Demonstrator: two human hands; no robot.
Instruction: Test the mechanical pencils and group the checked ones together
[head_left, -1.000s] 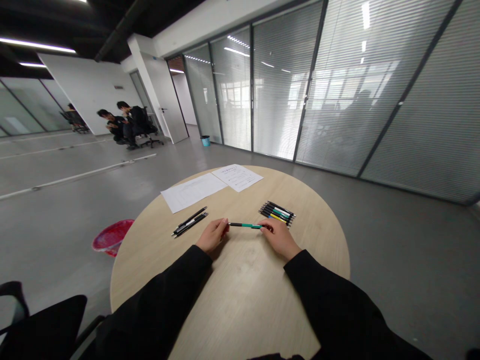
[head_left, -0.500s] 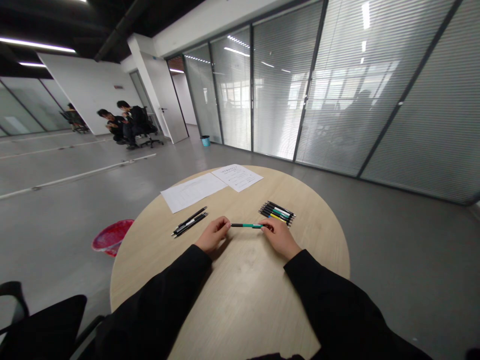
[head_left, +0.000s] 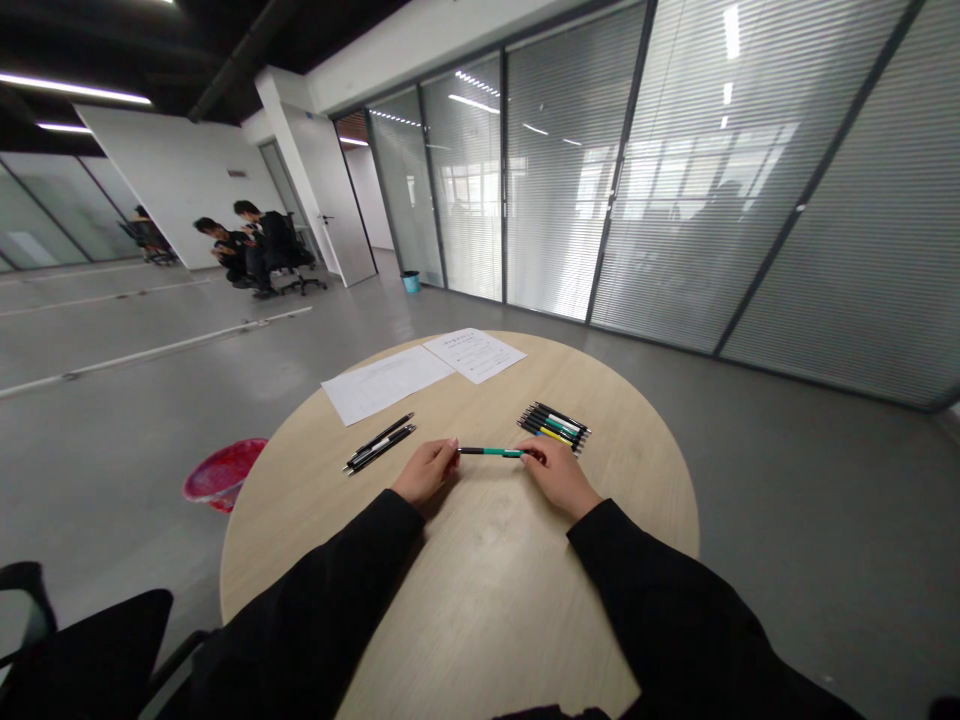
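A black and green pen (head_left: 491, 452) lies level between my two hands, just over the table (head_left: 487, 600). My left hand (head_left: 426, 472) is closed in a pinch at its black end. At the green end, the fingers of my right hand (head_left: 561, 478) are closed around the barrel and hide its tip. Just beyond my right hand is a row of several pens (head_left: 556, 424), mostly black, with green, white, yellow and blue parts. To the left of my left hand lies a small group of black pens (head_left: 380, 444), one with a light section.
Two sheets of paper (head_left: 390, 382) lie at the table's far left edge. On the floor stand a red basin (head_left: 223, 470) at left and a blue bin (head_left: 410, 282) farther off. A black chair (head_left: 97, 650) is at lower left. Two people (head_left: 259, 245) sit in the background.
The pen has shifted very slightly to the left, and the fingers of my left hand have changed position a little at its black end. My right hand is almost still.
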